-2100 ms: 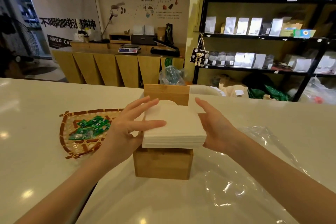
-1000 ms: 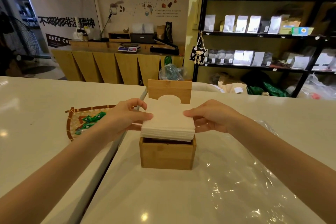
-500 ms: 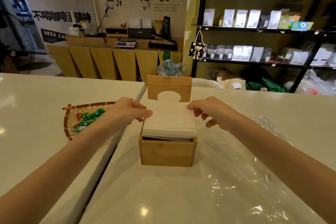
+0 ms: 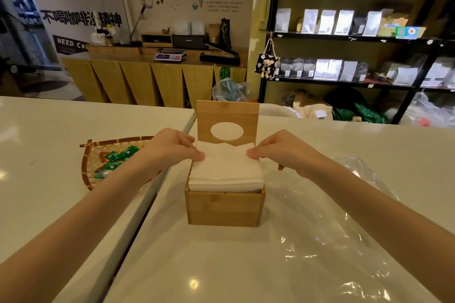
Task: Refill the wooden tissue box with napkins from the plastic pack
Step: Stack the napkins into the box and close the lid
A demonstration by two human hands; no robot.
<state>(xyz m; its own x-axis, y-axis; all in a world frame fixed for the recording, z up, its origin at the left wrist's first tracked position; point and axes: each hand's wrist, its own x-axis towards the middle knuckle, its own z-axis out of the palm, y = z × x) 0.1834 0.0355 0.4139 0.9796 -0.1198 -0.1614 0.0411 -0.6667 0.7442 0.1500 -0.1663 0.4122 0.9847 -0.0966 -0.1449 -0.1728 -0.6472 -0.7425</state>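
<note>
Head view shows the napkins [image 4: 225, 171] sunk lower into the wooden tissue box [image 4: 224, 209] than a second ago, left hand [image 4: 172, 147] and right hand [image 4: 283, 152] each pinching the stack's far corners, nearly seated.

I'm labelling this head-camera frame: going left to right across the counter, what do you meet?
Woven tray of green packets → left hand → napkin stack in the wooden tissue box → right hand → clear plastic pack.
</note>
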